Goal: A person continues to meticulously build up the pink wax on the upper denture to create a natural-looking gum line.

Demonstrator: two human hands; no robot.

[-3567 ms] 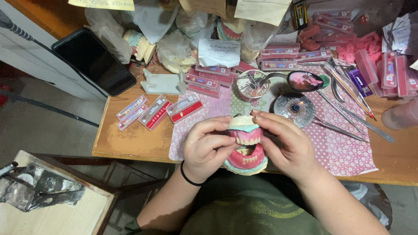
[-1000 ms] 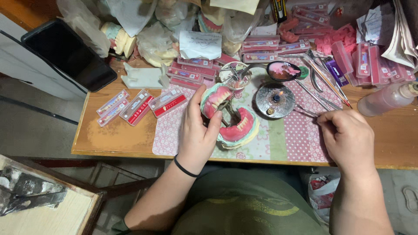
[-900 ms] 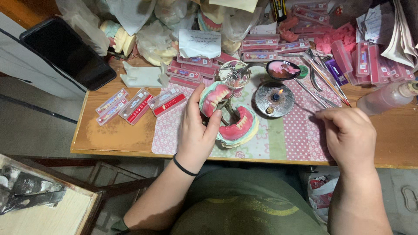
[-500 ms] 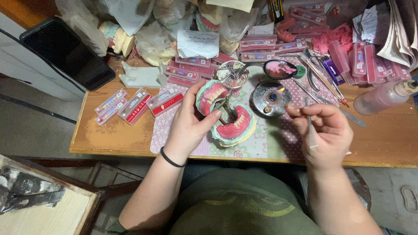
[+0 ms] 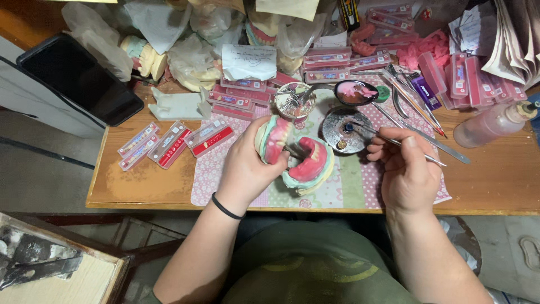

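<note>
Moved: right hand (image 5: 406, 171) now pinches thin metal tool (image 5: 388, 141), tip over round dish (image 5: 346, 130) | left hand (image 5: 247, 163) grip holds open denture model (image 5: 292, 155) | worktop (image 5: 495, 180).

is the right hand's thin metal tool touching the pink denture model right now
No: the right hand holds the thin metal tool with its tip over the round metal dish, apart from the denture model in the left hand.

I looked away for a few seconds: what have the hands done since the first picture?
The hinged pink-and-green denture model, then shut and cupped in both hands, now lies open in the left hand alone. The right hand let go, moved right and took up a thin metal tool, its tip over the round metal dish. The flat red tooth cards lie unchanged.
</note>
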